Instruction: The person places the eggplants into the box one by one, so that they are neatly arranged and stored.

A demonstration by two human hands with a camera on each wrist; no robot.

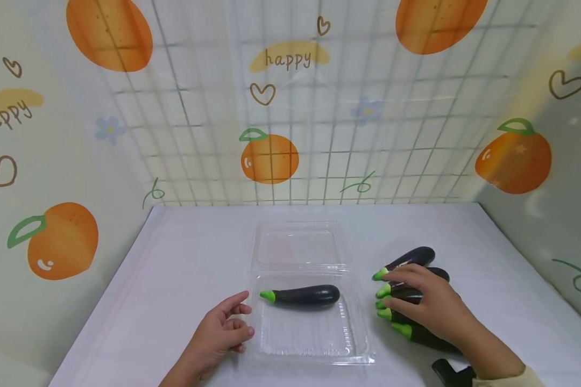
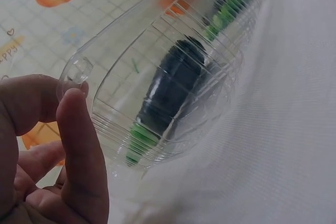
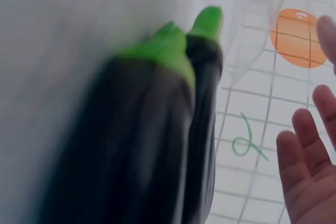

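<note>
A clear plastic clamshell container (image 1: pixel 310 336) lies unfolded on the table, its lid (image 1: pixel 297 247) spread toward the back. One dark eggplant (image 1: pixel 310 295) with a green stem end rests sideways in its base. At the left edge is my left hand (image 1: pixel 218 336); the left wrist view shows thumb and forefinger pinching the container's rim (image 2: pixel 74 80). My right hand (image 1: pixel 438 301) hovers over a row of several eggplants (image 1: pixel 431 337) right of the container, covering parts of them. Its fingers (image 3: pixel 304 145) are spread and slightly bent, apart from the eggplants in the right wrist view.
A white cloth covers the table (image 1: pixel 174 258). Behind it stands a wire grid under a sheet (image 1: pixel 208 156) printed with oranges, and similar sheets flank both sides. Beside the right forearm, at the front edge, is a black object (image 1: pixel 447 372), partly cut off.
</note>
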